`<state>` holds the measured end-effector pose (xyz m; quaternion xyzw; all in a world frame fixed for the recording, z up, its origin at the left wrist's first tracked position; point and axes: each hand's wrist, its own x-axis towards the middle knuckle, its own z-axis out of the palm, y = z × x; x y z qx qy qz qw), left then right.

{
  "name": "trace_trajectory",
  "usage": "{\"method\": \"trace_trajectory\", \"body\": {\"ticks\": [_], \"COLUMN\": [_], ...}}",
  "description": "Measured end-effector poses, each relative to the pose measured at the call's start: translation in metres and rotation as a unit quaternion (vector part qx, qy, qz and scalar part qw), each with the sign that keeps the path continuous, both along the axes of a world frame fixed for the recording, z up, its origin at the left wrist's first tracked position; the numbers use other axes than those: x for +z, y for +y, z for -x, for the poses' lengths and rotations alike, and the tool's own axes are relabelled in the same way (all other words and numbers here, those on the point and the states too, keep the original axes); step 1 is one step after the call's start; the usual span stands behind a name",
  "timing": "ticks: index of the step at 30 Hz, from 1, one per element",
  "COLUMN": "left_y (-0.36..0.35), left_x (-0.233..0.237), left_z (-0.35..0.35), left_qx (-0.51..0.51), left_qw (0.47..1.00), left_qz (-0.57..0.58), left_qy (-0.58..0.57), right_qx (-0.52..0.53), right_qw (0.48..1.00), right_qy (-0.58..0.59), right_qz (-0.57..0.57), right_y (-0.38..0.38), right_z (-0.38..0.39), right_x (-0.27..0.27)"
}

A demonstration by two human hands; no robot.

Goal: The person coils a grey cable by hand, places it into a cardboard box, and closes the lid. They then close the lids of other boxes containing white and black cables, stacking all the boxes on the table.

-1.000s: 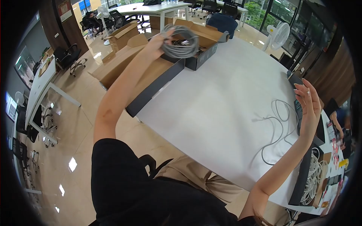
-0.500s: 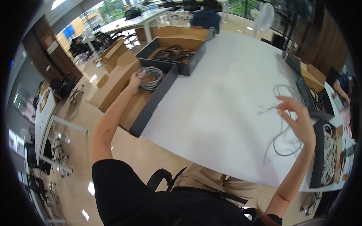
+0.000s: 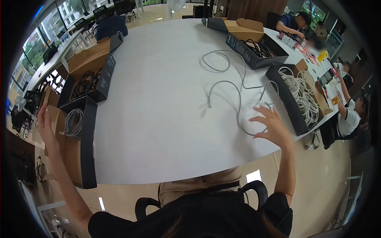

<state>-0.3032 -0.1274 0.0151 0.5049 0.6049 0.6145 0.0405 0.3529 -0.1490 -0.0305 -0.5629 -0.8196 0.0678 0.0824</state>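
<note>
A coiled grey cable point(image 3: 74, 123) lies in the long dark box point(image 3: 88, 146) on the left. My left hand point(image 3: 47, 125) is at that box's outer flap, beside the coil, its fingers stretched out and nothing in them. Over the right part of the table, my right hand point(image 3: 274, 127) hovers with fingers spread and bent, holding nothing. Close under its fingers, a loose grey cable point(image 3: 239, 101) runs in wide loops across the white tabletop, one end pointing toward the middle.
Another box point(image 3: 105, 81) with dark cables stands behind the left one. At the right, a box point(image 3: 285, 101) holds tangled white cables, and a box point(image 3: 274, 59) behind it holds black ones. People point(image 3: 295, 24) sit beyond the right side of the white table point(image 3: 158, 119).
My left hand has let go of the coiled cable, which now rests in the left box. The view has swung to the right. My right hand stays open near the loose cable.
</note>
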Motion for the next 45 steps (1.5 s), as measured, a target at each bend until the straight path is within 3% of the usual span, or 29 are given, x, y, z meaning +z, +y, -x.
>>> {"method": "trace_trajectory", "body": {"ticks": [3, 4, 7, 8, 12, 15, 18, 21, 23, 25, 28, 32, 35, 39, 44, 45], "left_y": [-0.016, -0.022, -0.027, -0.021, 0.002, 0.032, 0.069, 0.080, 0.083, 0.090, 0.108, 0.137, 0.129, 0.132, 0.130, 0.128], "left_x": [0.005, 0.004, -0.002, -0.007, -0.011, -0.020, -0.028, -0.013, 0.003, 0.016, 0.038, 0.033, 0.038, 0.035, 0.039, 0.038], "left_z": [-0.084, -0.110, -0.180, -0.194, -0.254, -0.269, -0.278, -0.304, -0.325, -0.345, -0.354, -0.336, -0.336, -0.336, -0.340, -0.340], "left_qx": [-0.078, -0.106, -0.271, -0.331, -0.384, -0.324, -0.312, -0.471, -0.468, -0.425, -0.358, -0.491, -0.512, -0.562, -0.577, -0.570], "left_qw": [0.996, 0.991, 0.952, 0.928, 0.884, 0.925, 0.932, 0.859, 0.872, 0.899, 0.873, 0.829, 0.820, 0.748, 0.712, 0.737], "left_qz": [0.016, 0.036, 0.108, 0.124, 0.132, 0.135, 0.175, 0.180, 0.102, 0.016, -0.082, 0.067, 0.132, 0.154, 0.151, 0.140], "left_qy": [0.047, 0.078, 0.089, 0.116, 0.230, 0.146, 0.059, -0.090, -0.097, -0.107, -0.320, -0.260, -0.217, -0.316, -0.369, -0.335], "right_qx": [0.023, 0.033, 0.106, 0.132, 0.222, 0.152, 0.109, 0.090, 0.111, 0.105, 0.090, 0.059, 0.093, 0.148, 0.190, 0.195], "right_qw": [0.994, 0.997, 0.991, 0.990, 0.953, 0.926, 0.868, 0.808, 0.771, 0.769, 0.772, 0.724, 0.707, 0.697, 0.759, 0.771], "right_qy": [0.003, 0.033, -0.032, -0.006, 0.195, 0.320, 0.453, 0.529, 0.568, 0.552, 0.484, 0.503, 0.519, 0.498, 0.423, 0.405], "right_qz": [0.108, 0.066, 0.071, 0.055, -0.068, -0.130, -0.173, -0.242, -0.265, -0.304, -0.403, -0.468, -0.471, -0.495, -0.457, -0.450], "right_y": [0.022, 0.026, 0.056, 0.066, 0.104, 0.119, 0.111, 0.103, 0.100, 0.095, 0.090, 0.088, 0.087, 0.086, 0.077, 0.076], "right_z": [0.000, 0.008, 0.031, 0.040, 0.073, 0.086, 0.091, 0.098, 0.100, 0.102, 0.098, 0.088, 0.079, 0.074, 0.081, 0.084], "right_x": [-0.020, -0.024, -0.008, 0.005, 0.074, 0.113, 0.128, 0.127, 0.128, 0.128, 0.131, 0.133, 0.133, 0.132, 0.135, 0.135]}}
